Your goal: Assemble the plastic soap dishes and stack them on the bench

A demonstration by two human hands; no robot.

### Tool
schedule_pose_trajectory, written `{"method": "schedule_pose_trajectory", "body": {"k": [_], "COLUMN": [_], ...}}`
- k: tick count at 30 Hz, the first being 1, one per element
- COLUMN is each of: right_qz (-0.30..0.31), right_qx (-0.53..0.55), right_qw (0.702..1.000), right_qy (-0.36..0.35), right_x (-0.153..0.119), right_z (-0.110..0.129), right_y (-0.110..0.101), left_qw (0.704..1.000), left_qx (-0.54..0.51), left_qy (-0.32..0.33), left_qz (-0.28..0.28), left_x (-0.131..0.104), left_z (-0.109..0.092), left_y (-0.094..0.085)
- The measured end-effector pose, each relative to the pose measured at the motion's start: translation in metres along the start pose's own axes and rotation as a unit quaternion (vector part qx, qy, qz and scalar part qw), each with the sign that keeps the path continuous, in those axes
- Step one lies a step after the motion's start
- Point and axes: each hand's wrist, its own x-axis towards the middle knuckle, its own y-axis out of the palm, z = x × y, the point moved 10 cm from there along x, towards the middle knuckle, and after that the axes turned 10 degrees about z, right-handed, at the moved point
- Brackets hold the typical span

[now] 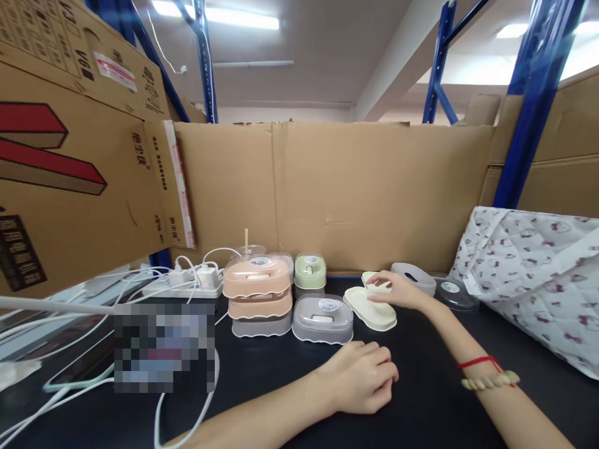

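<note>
My left hand (362, 377) rests on the black table with its fingers curled under; whether anything is inside cannot be seen. Farther right, my right hand (397, 290) reaches over a cream scalloped piece (372, 310), its fingers apart at the edge of that piece and of a second cream piece (369, 277) behind. A grey lidded box (322, 319) stands just left of the cream pieces. Beside it is a stack of pink boxes (257, 277) on a grey one (262, 325). A green lidded box (310, 271) stands behind.
A grey-white container (414, 277) and a dark clear lid (455, 293) lie at the right, near a patterned quilted bag (533, 268). White cables and a power strip (215, 290) occupy the left. Cardboard (337, 193) walls the back.
</note>
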Motion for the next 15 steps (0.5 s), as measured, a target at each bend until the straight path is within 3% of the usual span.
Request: {"method": "schedule_pose_trajectory", "body": {"k": [3,7,10,15], "right_qz": [0.088,0.100,0.093,0.032], "right_qx": [-0.029,-0.062,-0.077,-0.061], "right_qw": [0.996,0.992,0.992,0.998], "right_qy": [-0.017,-0.037,-0.039,-0.015], "right_x": [0.003,0.003,0.003,-0.001], "right_z": [0.014,0.019,0.024,0.031], "right_y": [0.031,0.044,0.041,0.010], "left_qw": [1.000,0.999,0.999,0.999], "left_qx": [-0.002,-0.019,-0.011,0.017], "left_qy": [-0.011,-0.032,-0.037,-0.021], "left_qz": [0.006,-0.007,-0.018,-0.020], "left_x": [0.001,0.001,-0.001,-0.002], "left_z": [0.002,0.010,0.015,0.013], "left_y": [-0.001,-0.004,-0.006,-0.007]}}
